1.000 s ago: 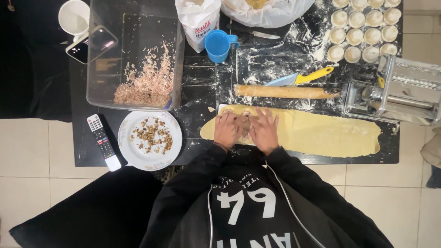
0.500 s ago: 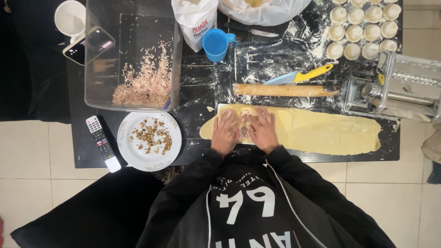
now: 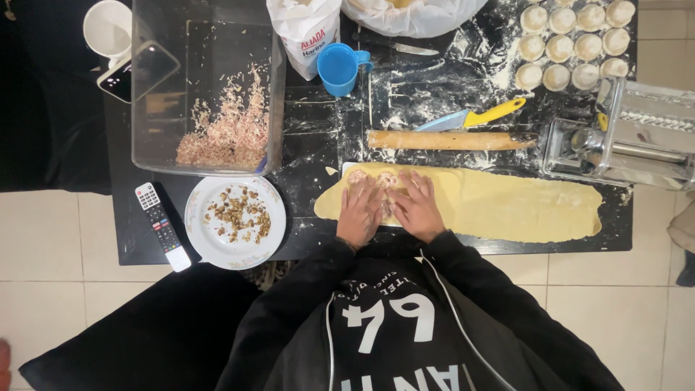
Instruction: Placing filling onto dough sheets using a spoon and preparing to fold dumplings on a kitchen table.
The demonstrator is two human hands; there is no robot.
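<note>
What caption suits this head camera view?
Both bare hands, left hand and right hand, press a long pale-yellow dough sheet on the floury black table.

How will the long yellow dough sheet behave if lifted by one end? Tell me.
The long thin yellow dough sheet would likely flop and stretch, perhaps tear. Under both hands, filling lumps add sag there. The flour-dusted black table suggests little sticking.

Place: home kitchen
Signs: floured dark surface [image 3: 326, 145], rolling pin [image 3: 449, 140], pasta machine [image 3: 637, 137], dough sheet [image 3: 507, 206], tiled floor [image 3: 58, 253], remote control [image 3: 161, 224]
</note>
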